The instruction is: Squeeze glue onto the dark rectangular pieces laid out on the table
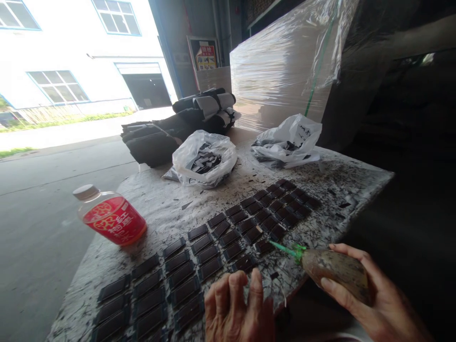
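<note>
right hand [359, 294] grips a glue bottle [335, 270]; left hand [237, 308] open, empty; red-labelled bottle [112, 216], writing unreadable.

Two plastic bags [204, 161], one red-labelled bottle [110, 216], one glue bottle [335, 270], dozens of dark tiles [221, 232].

Red bottle label [113, 220] with large white characters, red-and-yellow wall poster [205, 57] too blurred to read

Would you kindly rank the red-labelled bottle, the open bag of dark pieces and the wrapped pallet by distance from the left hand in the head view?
1. Red-labelled bottle, left of the left hand.
2. Open bag of dark pieces, mid-table.
3. Wrapped pallet, behind the table.
</note>
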Motion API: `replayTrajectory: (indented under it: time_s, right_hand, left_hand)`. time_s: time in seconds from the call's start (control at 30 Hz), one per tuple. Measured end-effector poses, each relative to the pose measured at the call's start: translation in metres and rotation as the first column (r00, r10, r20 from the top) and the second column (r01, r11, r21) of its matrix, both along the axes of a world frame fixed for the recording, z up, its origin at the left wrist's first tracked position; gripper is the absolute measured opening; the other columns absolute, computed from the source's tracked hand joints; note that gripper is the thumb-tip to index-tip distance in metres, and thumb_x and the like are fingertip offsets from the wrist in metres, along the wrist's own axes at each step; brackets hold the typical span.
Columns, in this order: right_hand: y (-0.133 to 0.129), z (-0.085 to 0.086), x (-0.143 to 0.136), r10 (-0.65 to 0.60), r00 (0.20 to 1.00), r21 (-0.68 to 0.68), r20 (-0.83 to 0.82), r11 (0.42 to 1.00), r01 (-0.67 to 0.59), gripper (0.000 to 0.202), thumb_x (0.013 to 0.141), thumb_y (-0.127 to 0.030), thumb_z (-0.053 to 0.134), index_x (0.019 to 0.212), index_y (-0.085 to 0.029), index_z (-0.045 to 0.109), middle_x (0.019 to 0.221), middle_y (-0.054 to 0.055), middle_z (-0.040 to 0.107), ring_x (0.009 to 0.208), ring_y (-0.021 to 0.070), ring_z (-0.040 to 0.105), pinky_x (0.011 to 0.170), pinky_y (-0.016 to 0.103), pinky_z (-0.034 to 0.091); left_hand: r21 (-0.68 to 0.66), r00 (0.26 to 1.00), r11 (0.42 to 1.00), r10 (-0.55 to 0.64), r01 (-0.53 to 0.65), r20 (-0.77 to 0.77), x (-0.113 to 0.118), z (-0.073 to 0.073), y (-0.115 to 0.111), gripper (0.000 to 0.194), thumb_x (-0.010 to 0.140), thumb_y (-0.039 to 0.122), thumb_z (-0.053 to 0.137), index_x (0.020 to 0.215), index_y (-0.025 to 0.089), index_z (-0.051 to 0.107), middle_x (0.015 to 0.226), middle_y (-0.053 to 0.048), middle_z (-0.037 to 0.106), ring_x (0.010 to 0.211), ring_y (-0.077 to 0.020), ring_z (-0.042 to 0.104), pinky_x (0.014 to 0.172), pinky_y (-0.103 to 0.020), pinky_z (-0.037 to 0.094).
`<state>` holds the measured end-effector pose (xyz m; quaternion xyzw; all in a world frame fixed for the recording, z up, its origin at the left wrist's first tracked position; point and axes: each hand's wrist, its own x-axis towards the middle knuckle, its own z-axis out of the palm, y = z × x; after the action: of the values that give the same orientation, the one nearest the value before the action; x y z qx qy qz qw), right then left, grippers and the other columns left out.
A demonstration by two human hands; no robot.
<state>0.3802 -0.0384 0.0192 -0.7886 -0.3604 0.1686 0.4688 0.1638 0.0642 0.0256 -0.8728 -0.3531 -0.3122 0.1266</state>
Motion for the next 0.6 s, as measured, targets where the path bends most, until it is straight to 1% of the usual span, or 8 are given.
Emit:
replayTrajectory:
  time_s: [0.07,0.17,0.27,0.4,0.5,0.6]
  right_hand:
    - [0.0,-0.001,0.002,0.008,1.0,0.009,0.021,1.0,-0.009,0.053,0.072,-0.056,0.065,0.116,-0.03,0.05,0.114,0.003,0.063,0.099,0.0229,0.063,0.075,0.024,0.056]
    - [-0.003,-0.004,0.006,0.02,0.999,0.009,0.034,1.0,-0.02,0.053,0.073,-0.056,0.064,0.117,-0.029,0.05,0.115,0.003,0.063,0.099,0.0222,0.064,0.075,0.022,0.055]
    - [-0.004,-0.007,0.009,0.041,0.999,0.005,0.026,0.999,-0.041,0.052,0.074,-0.056,0.063,0.118,-0.031,0.049,0.114,0.001,0.063,0.098,0.0202,0.064,0.075,0.019,0.055]
    - [-0.002,-0.008,0.009,0.034,0.998,-0.005,0.051,0.999,-0.033,0.05,0.076,-0.056,0.062,0.118,-0.033,0.049,0.114,0.0,0.063,0.097,0.0181,0.064,0.075,0.015,0.053]
    - [-0.001,-0.006,0.007,0.02,0.998,0.026,0.064,0.999,-0.022,0.047,0.077,-0.054,0.062,0.116,-0.032,0.05,0.112,-0.001,0.064,0.096,0.0177,0.065,0.073,0.013,0.053]
    - [-0.001,-0.005,0.007,0.011,0.999,0.053,0.043,0.998,-0.013,0.046,0.076,-0.053,0.063,0.115,-0.032,0.05,0.11,-0.001,0.065,0.093,0.0177,0.066,0.072,0.013,0.053]
  left_hand:
    - [-0.036,1.0,0.999,0.007,-0.007,-0.009,0.012,0.001,-0.002,0.029,0.083,0.02,0.05,0.11,0.023,0.059,0.095,-0.007,0.055,0.093,-0.0257,0.045,0.08,-0.042,0.035]
    - [-0.152,0.999,0.988,0.018,-0.022,-0.03,0.03,0.001,0.0,0.034,0.081,0.023,0.053,0.115,0.022,0.058,0.098,-0.008,0.054,0.095,-0.0273,0.044,0.083,-0.044,0.035]
    - [-0.248,0.999,0.968,0.018,-0.029,-0.046,0.043,0.0,0.006,0.036,0.081,0.026,0.057,0.116,0.021,0.058,0.1,-0.008,0.056,0.098,-0.028,0.044,0.088,-0.045,0.034]
    - [-0.282,0.998,0.958,0.033,-0.048,-0.055,0.049,0.0,0.011,0.032,0.082,0.026,0.058,0.113,0.021,0.06,0.1,-0.007,0.056,0.098,-0.028,0.043,0.09,-0.044,0.033]
    - [-0.296,0.998,0.954,0.032,-0.048,-0.06,0.05,-0.002,0.013,0.031,0.085,0.027,0.053,0.114,0.02,0.06,0.099,-0.008,0.056,0.098,-0.0285,0.043,0.09,-0.045,0.032]
    - [-0.306,0.998,0.951,0.019,-0.037,-0.063,0.05,-0.004,0.013,0.03,0.086,0.028,0.05,0.114,0.019,0.06,0.101,-0.008,0.055,0.1,-0.029,0.043,0.09,-0.045,0.033]
